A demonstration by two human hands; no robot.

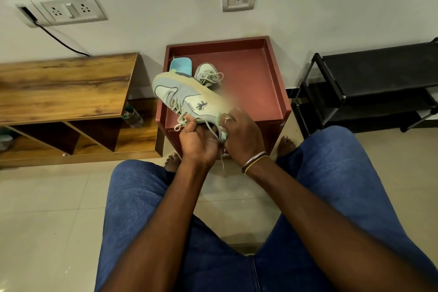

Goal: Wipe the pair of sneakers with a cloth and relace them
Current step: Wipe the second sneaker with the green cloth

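Note:
A pale blue and white sneaker (pixel 180 97) is held on its side above the front of the red table (pixel 267 92), toe pointing far left. My left hand (pixel 199 140) pinches its off-white lace (pixel 181 123) near the eyelets. My right hand (pixel 241 135) grips the sneaker's heel end, fingers curled round it; a lace end dangles below between the wrists. The second sneaker (pixel 208 74) rests on the table behind, laces loose. A light blue cloth (pixel 179 66) lies folded at the table's far left corner.
A low wooden shelf unit (pixel 66 87) stands left of the table with a plastic bottle (pixel 133 116) in it. A black rack (pixel 376 83) stands to the right. Wall sockets and a black cable are behind. My knees in blue jeans flank the tiled floor below.

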